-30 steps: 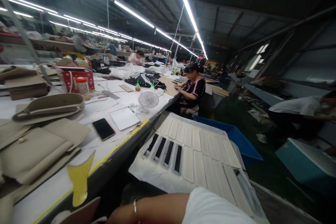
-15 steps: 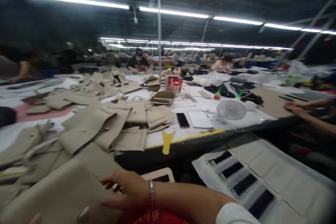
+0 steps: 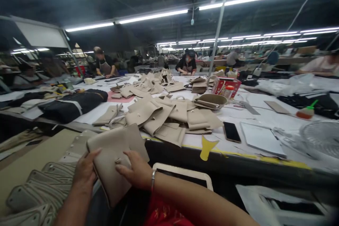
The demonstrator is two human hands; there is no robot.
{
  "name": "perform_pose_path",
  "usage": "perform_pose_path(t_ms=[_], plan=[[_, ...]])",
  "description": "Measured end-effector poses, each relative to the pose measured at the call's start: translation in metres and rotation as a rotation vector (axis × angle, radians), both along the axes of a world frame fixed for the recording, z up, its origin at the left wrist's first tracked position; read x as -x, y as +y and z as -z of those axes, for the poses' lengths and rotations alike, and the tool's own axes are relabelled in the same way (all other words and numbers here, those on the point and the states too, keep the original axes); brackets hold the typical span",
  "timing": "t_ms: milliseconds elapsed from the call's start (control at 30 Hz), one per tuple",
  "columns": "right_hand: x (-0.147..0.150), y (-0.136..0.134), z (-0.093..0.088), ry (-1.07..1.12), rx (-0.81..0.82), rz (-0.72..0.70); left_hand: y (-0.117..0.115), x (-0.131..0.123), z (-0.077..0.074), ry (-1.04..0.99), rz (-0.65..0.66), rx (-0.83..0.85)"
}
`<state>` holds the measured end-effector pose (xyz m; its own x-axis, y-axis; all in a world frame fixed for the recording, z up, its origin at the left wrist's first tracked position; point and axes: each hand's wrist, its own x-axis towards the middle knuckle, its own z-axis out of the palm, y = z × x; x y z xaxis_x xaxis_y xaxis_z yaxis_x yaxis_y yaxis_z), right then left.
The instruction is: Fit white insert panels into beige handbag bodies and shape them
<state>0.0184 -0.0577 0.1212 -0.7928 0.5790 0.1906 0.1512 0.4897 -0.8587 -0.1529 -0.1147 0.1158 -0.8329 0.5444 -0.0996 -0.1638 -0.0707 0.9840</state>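
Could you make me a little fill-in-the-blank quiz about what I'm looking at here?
1. The left hand grips the beige pouch; the ____ hand is over its front.
2. The forked piece at the edge of the table is coloured ____.
3. The bottle near the fan has a ____ tip.

Missing words: right; yellow; green.

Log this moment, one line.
left hand: holding beige piece by its edge | right hand: at its metal fitting | ahead: similar pieces piled on white table
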Motion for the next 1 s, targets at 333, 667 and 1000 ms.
perform_pose_path(t_ms=[333,667,1000], plan=[[-0.065,0.023,-0.002,0.334,0.211,0.251,0.025,-0.114,-0.028,0.251,0.605,0.021],[-0.122,0.030,0.001,0.174,0.233,0.470,0.029,-0.161,-0.018,0.609,0.511,0.094],[-0.140,0.037,-0.009,0.222,0.332,0.320,0.022,-0.170,-0.029,0.608,0.531,0.078]])
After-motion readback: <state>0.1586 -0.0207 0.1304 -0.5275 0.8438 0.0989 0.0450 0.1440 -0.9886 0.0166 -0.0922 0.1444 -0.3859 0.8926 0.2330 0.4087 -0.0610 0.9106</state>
